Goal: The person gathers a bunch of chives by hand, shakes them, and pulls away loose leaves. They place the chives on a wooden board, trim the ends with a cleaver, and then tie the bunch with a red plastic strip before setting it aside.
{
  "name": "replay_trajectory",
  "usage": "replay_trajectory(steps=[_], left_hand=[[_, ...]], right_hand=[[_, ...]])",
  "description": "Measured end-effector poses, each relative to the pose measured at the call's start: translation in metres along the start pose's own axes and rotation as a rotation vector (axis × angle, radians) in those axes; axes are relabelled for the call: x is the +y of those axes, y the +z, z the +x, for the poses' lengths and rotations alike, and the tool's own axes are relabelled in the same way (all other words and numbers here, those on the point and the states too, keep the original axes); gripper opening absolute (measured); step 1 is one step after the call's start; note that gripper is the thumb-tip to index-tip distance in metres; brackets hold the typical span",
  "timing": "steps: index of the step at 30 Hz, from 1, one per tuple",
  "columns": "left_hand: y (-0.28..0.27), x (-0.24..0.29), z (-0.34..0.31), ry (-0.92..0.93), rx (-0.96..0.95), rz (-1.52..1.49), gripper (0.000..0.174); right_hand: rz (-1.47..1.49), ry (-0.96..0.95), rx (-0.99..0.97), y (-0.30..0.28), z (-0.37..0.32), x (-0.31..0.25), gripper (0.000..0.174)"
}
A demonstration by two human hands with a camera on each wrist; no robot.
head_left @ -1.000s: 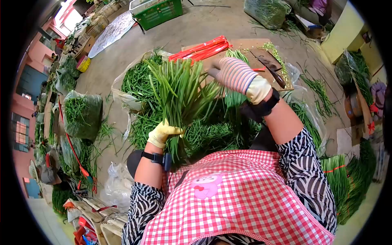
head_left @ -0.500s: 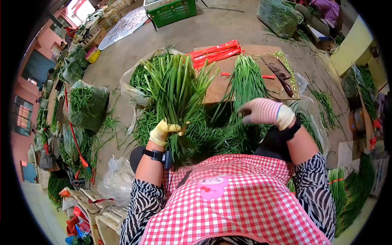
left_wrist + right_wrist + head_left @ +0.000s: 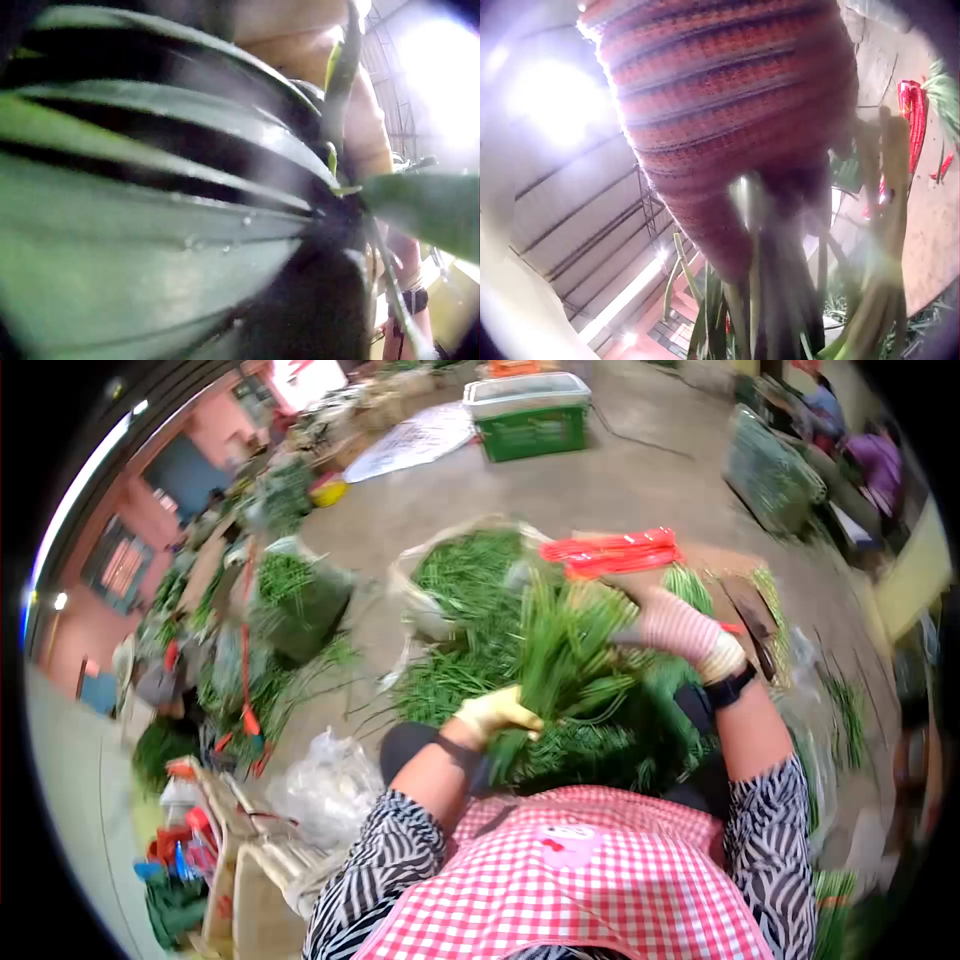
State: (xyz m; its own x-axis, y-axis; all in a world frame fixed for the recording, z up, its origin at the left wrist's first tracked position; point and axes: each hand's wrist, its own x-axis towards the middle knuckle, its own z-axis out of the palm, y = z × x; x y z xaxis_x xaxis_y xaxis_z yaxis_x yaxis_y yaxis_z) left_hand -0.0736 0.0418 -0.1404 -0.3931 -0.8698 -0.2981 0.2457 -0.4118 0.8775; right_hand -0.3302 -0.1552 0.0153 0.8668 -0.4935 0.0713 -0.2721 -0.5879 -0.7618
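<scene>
My left hand (image 3: 495,712), in a pale yellow glove, grips the lower part of an upright bunch of garlic chives (image 3: 565,650). Broad green leaves (image 3: 150,262) fill the left wrist view and hide the fingers. Beside the bunch's upper right side is my right hand (image 3: 680,625), in a striped knitted glove. In the right wrist view its fingers reach down among pale stalks (image 3: 892,180); blur leaves me unable to tell whether they pinch any. Loose chives (image 3: 470,580) lie heaped in plastic beyond and beneath the bunch.
Behind the right hand, another bundle of chives (image 3: 688,588) lies on a brown board with red strips (image 3: 620,550) and a dark blade (image 3: 750,610). A filled bag (image 3: 300,600) stands left; a green crate (image 3: 530,430) stands farther back. Crumpled plastic (image 3: 330,785) lies near the left arm.
My right hand has gone from the bunch down to the front of the board's bundle, then back up to the bunch. The left hand keeps its grip; the head view has swung left.
</scene>
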Motion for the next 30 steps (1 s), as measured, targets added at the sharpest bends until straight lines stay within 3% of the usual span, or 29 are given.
replay_trajectory(steps=[3,4,5,8,11,12,13,17,18,20,25,30], left_hand=[[0.004,-0.003,0.005,0.029,-0.076,-0.045,0.05],[0.0,-0.006,0.006,0.002,-0.086,-0.04,0.06],[-0.004,-0.009,0.007,-0.028,-0.1,-0.036,0.07],[-0.006,-0.012,0.013,0.015,-0.132,0.029,0.068],[0.001,-0.002,0.007,0.041,-0.135,-0.004,0.046],[0.001,-0.006,0.005,0.046,-0.125,-0.019,0.046],[-0.003,-0.01,0.005,-0.005,-0.085,-0.016,0.066],[-0.007,-0.006,0.008,-0.024,-0.177,-0.034,0.048],[-0.002,-0.007,0.006,0.007,-0.102,-0.02,0.044],[-0.009,-0.012,0.012,0.061,-0.129,0.102,0.047],[-0.008,-0.011,0.014,0.059,-0.144,0.121,0.041],[-0.005,-0.012,0.012,0.021,-0.12,0.116,0.032]], right_hand=[[-0.02,-0.08,0.044,0.004,-0.003,-0.001,0.076],[-0.073,-0.124,0.089,0.007,-0.002,0.001,0.076],[0.02,0.03,0.01,0.005,-0.005,0.003,0.078],[0.062,0.022,0.042,0.009,-0.008,0.017,0.082],[0.119,-0.005,0.049,0.011,-0.008,0.012,0.083],[0.1,-0.038,0.06,0.011,-0.009,0.01,0.083],[0.079,-0.06,0.074,0.009,-0.013,0.011,0.083],[0.088,0.022,0.069,0.011,-0.015,0.014,0.084],[0.127,0.069,0.07,0.011,-0.014,0.012,0.082],[0.269,0.164,0.05,0.01,-0.015,0.006,0.078],[0.326,0.169,0.084,0.015,-0.014,0.017,0.079],[0.11,0.079,0.048,0.01,-0.016,0.022,0.09]])
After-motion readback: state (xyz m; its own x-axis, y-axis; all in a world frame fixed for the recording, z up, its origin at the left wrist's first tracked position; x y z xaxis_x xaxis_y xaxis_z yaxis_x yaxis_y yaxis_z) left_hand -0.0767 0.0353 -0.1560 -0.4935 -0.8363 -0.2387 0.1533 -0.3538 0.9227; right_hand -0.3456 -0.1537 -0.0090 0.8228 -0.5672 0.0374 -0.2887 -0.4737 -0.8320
